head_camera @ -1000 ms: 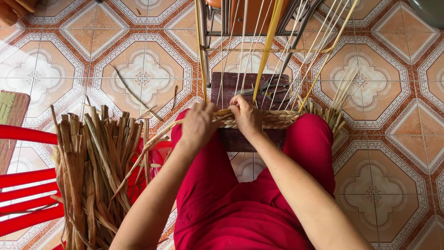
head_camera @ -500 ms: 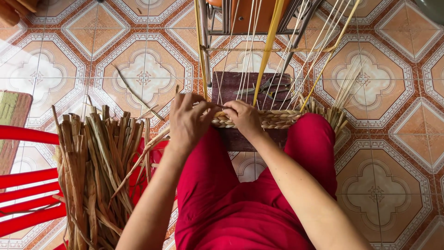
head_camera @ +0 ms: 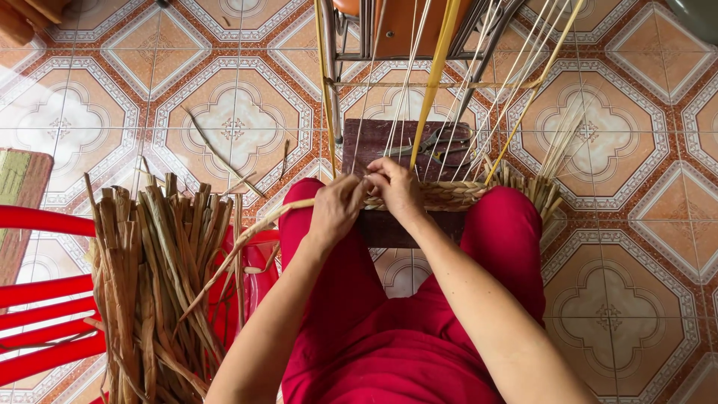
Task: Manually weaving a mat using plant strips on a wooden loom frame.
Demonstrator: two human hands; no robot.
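Both your hands sit at the frame's centre, on the near end of the woven band across your knees. Left hand is closed, pinching a dried reed strand that trails off toward 8 o'clock. Right hand is curled shut over the plaited edge right where that strand enters; the exact fingertip grip is hidden.

Risks as I judge them:
- The strand looks dry and flat, so a sharp bend at the entry point could crack it.
- Slack in your left pinch would leave the row loose against the tighter rows at 3 o'clock.
- The pale warp strings run up toward 12 o'clock close to your knuckles and are easy to snag or skip.
- The scissors lie on the dark stool just beyond your fingers, in the path of any forward reach.

The band looks tan, tight and even, with loose ends fanning at 3 o'clock. Spare reed bundle is on the red chair at 9 o'clock.
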